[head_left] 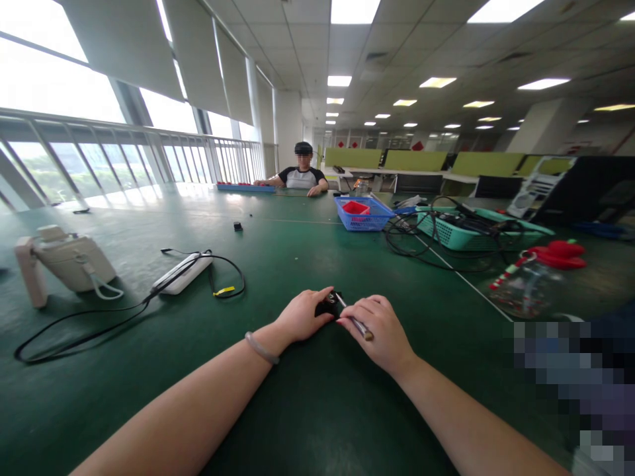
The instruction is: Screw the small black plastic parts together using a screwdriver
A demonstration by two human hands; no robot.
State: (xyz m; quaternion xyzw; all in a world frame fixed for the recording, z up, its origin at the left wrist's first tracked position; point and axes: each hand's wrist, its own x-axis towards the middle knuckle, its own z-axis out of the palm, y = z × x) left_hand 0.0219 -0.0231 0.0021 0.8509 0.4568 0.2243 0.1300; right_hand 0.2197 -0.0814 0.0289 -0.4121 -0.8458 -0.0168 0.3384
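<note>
Green work table (pixel 149 410) with both forearms reaching to its middle. Left hand (pixel 300 316) curls closed over a small black part (pixel 327 305) and presses it against the tabletop; right hand (pixel 380 334) pinches a slender metal tool (pixel 353 320), fingers closed round its shaft, tip laid against the part. The work appears best done with the part pinned flat and the tool held low and steady, so the tip does not skid off. To the left lies a white power strip (pixel 182 272) with its cable.
</note>
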